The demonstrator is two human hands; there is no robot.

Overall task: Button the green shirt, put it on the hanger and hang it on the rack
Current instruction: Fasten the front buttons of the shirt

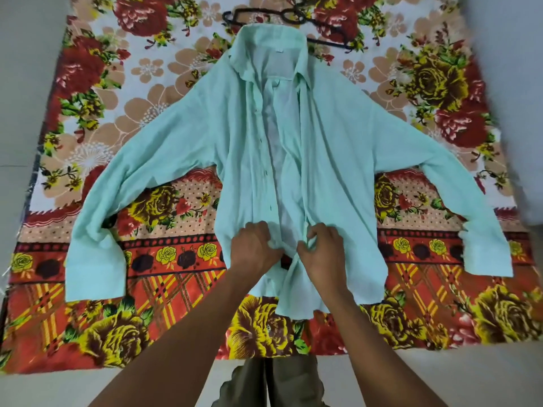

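The green shirt (293,160) lies flat on its back on a flowered sheet (147,92), front open, both sleeves spread out to the sides and the collar at the far end. Dark buttons run down the placket left of the opening, and the pale inside of the shirt shows between the two front edges.

Both hands work at the near end of the opening, low on the shirt. The left hand (252,246) has its fingers curled round the left front edge, bunching the cloth in its grip. The right hand (323,251) pinches the right front edge with bent fingers, just beside the left hand; a narrow strip of the shirt's inside shows between them. Whether any button there is fastened cannot be told.

A dark hanger (293,19) lies on the sheet just beyond the collar, partly hidden by it. The sheet rests on a pale floor (23,83), which shows past the sheet's edge to the left of the shirt.
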